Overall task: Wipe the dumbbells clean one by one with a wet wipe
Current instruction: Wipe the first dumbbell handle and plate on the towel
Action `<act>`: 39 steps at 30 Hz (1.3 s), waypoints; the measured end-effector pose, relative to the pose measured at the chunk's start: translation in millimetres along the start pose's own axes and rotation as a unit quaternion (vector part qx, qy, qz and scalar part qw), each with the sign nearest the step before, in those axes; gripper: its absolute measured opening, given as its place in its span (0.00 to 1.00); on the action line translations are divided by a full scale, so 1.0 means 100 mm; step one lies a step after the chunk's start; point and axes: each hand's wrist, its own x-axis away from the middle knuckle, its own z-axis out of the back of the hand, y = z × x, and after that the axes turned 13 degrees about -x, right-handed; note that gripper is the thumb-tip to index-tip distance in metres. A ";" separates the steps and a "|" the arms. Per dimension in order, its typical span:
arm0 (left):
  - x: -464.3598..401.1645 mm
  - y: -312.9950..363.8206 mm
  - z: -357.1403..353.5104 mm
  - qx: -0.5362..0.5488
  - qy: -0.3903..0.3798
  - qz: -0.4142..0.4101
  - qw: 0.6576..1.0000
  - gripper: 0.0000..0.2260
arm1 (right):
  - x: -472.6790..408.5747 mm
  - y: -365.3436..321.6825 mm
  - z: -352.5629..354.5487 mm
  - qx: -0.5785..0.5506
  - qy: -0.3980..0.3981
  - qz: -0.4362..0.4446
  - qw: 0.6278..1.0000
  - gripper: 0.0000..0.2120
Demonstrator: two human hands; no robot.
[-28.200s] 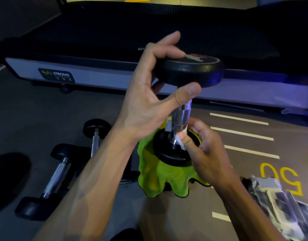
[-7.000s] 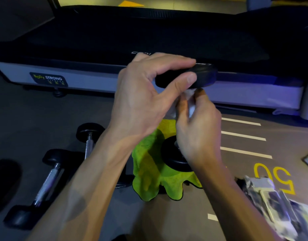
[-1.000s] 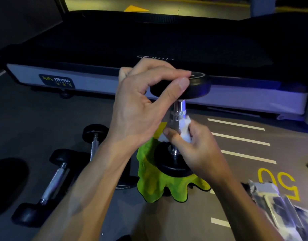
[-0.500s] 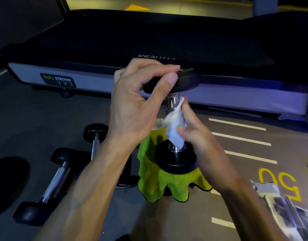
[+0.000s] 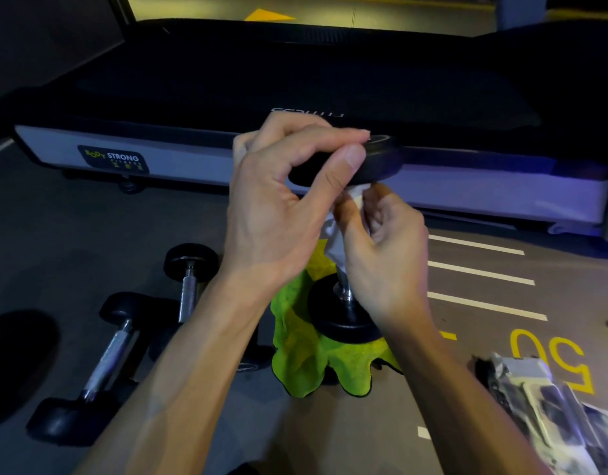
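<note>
Up the shaft has gone the right hand (image 5: 381,255) since half a second ago, its fingers now curled round the wet wipe (image 5: 333,241) just under the top head. Nearest lies a packet (image 5: 549,406) on the floor; beyond it the upright dumbbell (image 5: 343,313) stands on a green cloth (image 5: 306,358). Left hand (image 5: 282,207) pinches its top head, two more dumbbells (image 5: 110,351) lie left, treadmill (image 5: 295,80) behind

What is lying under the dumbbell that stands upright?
Under the upright dumbbell lies a green cloth, spread on the floor. The bottom weight covers the cloth's middle, so what is beneath that part cannot be seen.
</note>
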 end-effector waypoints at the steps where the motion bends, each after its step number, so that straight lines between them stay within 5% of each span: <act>1: 0.00 0.00 0.00 0.002 -0.001 -0.002 1.000 0.05 | 0.00 0.02 0.04 -0.010 -0.022 -0.010 1.000 0.14; 12: -0.04 -0.05 -0.02 0.016 0.020 0.018 1.000 0.05 | 0.11 0.24 0.49 -0.031 -0.234 -0.145 0.961 0.14; 18: 0.10 -0.11 -0.08 0.063 -0.018 0.058 0.996 0.15 | 0.24 0.28 0.49 -0.020 -0.197 -0.130 0.971 0.10; 22: 0.41 -0.23 -0.14 0.094 -0.048 0.179 0.978 0.28 | 0.23 0.26 0.45 -0.035 -0.179 -0.132 0.974 0.12; 28: 0.53 -0.30 -0.22 0.153 -0.139 0.252 0.945 0.05 | 0.28 0.29 0.44 0.035 -0.181 -0.102 0.978 0.16; 33: 0.53 -0.24 -0.18 0.219 -0.168 0.288 0.917 0.16 | 0.41 0.29 0.43 0.074 -0.149 -0.081 0.983 0.20; 39: 0.54 -0.24 -0.23 0.192 -0.171 0.309 0.916 0.14 | 0.44 0.16 0.51 0.175 -0.138 -0.068 0.972 0.16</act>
